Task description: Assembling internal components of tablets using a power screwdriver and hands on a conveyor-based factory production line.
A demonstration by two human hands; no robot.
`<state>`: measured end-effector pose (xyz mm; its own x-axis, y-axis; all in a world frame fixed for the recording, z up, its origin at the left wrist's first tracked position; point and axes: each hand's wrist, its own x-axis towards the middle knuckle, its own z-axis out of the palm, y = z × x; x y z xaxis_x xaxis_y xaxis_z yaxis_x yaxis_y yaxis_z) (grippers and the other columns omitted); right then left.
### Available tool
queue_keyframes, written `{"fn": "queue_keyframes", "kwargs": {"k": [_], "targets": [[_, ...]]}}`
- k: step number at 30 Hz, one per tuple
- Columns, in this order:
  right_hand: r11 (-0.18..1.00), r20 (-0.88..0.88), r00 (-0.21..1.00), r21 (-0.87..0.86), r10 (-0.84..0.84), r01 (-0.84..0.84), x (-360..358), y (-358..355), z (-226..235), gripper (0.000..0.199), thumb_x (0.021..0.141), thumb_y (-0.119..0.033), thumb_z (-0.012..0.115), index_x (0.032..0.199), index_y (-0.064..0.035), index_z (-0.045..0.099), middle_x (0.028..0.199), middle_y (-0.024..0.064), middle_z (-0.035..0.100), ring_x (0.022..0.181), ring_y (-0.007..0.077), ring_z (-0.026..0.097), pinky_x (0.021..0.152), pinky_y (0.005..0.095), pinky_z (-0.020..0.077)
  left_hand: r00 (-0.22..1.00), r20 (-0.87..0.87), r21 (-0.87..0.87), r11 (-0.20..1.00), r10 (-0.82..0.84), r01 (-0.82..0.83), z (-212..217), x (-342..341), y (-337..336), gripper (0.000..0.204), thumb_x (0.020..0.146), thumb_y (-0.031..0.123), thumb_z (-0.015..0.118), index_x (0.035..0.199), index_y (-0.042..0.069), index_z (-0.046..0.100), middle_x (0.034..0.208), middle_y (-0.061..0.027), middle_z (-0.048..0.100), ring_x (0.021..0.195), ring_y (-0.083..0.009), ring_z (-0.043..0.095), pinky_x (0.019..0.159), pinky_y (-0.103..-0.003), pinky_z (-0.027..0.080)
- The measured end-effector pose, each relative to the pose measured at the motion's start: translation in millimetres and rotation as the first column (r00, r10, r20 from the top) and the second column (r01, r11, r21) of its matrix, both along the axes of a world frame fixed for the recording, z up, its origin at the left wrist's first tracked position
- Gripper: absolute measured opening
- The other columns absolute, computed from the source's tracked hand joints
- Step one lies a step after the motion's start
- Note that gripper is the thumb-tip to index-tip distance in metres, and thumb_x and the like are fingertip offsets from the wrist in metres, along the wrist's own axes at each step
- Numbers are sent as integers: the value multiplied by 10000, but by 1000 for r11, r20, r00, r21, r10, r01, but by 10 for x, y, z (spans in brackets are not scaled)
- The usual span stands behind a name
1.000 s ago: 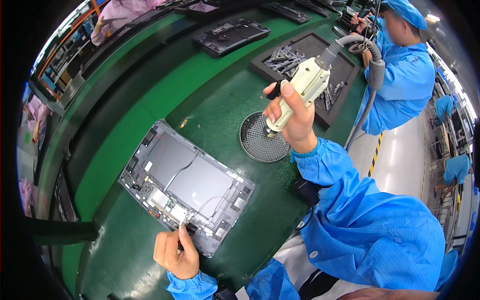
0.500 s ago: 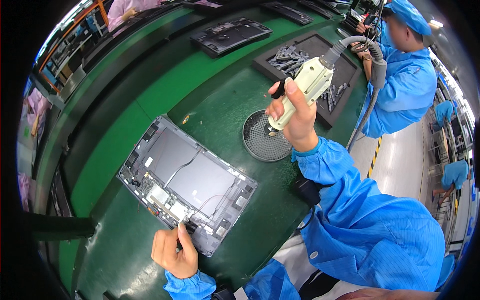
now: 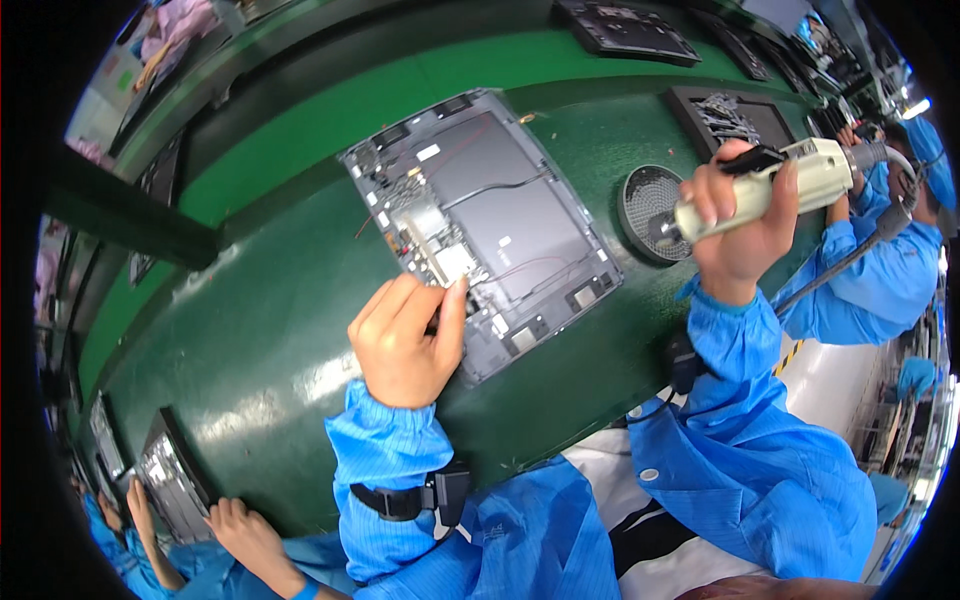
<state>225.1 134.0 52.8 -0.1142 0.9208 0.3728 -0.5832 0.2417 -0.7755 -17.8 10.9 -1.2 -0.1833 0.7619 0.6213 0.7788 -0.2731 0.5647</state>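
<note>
An opened tablet [image 3: 510, 235] lies on the green bench, with its grey battery, circuit board and thin wires showing. My left hand [image 3: 405, 340] is closed over the board's near edge, thumb and fingertips pressed together. Anything between those fingertips is hidden. In my right hand [image 3: 738, 250] is a pale electric screwdriver [image 3: 765, 197] with a black lever, tilted nearly level. Its tip points left, over the right side of a round black dish [image 3: 640, 205] with a grid of small holes. The dish stands to the right of the tablet.
A dark tray [image 3: 765, 125] of small metal parts lies at the far right, near a blue-clad co-worker [image 3: 870, 270]. Another person's hands [image 3: 255, 540] work on a device [image 3: 175, 475] at lower left. A dark post [image 3: 130, 205] rises left; the screwdriver's cable [image 3: 840, 262] trails right.
The view has swung left, bringing another person's hands into sight. My screwdriver has tipped from steep to nearly level, its tip still by the dish. My left hand stays at the board's edge.
</note>
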Motion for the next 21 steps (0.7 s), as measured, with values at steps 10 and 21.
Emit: {"fn": "queue_keyframes", "kwargs": {"k": [10,21], "targets": [[835,155,822,-35,548,-549,-860,-722,-16,641,797,-497,653,988,100,519,559,54,506,493,121,495,576,283,469,1000,-20,-5,1000,23,-23,-36,-51,-67,200,716,79,726,610,45,559,577,-66,488,505,-239,508,449,-349,400],[840,158,826,-54,541,-540,-875,-704,-68,613,818,-495,607,993,84,512,543,46,472,497,131,480,615,314,465,999,-38,22,999,36,-35,-47,-49,-39,209,722,122,717,601,56,560,587,-64,507,536,-244,544,463,-359,432]]}}
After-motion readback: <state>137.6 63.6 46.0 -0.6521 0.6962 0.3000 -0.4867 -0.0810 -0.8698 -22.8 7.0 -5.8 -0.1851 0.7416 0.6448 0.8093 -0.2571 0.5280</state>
